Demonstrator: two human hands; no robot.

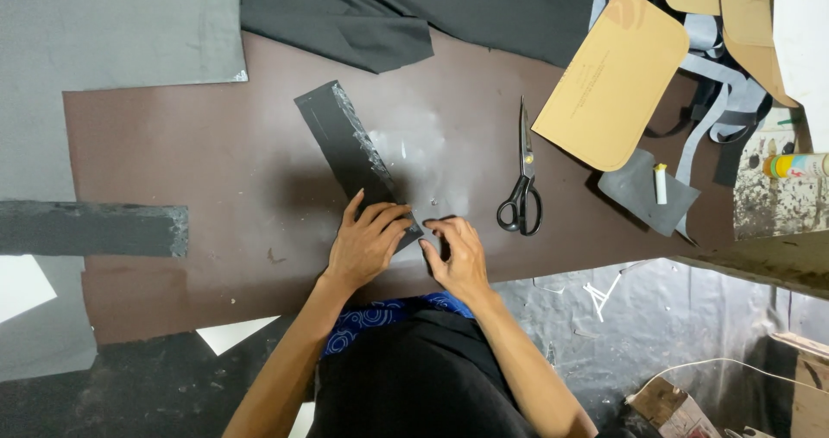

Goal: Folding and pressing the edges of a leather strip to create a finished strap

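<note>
Seen from above, the left hand presses flat, fingers spread, on the near end of a dark grey strip lying diagonally on a brown work surface. The right hand curls beside it, fingertips pinching the strip's end. Black scissors lie nearby to the right, beside a tan card template.

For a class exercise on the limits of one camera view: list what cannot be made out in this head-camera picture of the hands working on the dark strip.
- Near end of the dark strip: covered by the left hand and right hand.
- Whatever the right fingertips pinch: too small.
- Print on the tan card: too small.
- Yellow bottle: cut off by the right edge.
- Black cloth: cut off by the top edge.
</note>
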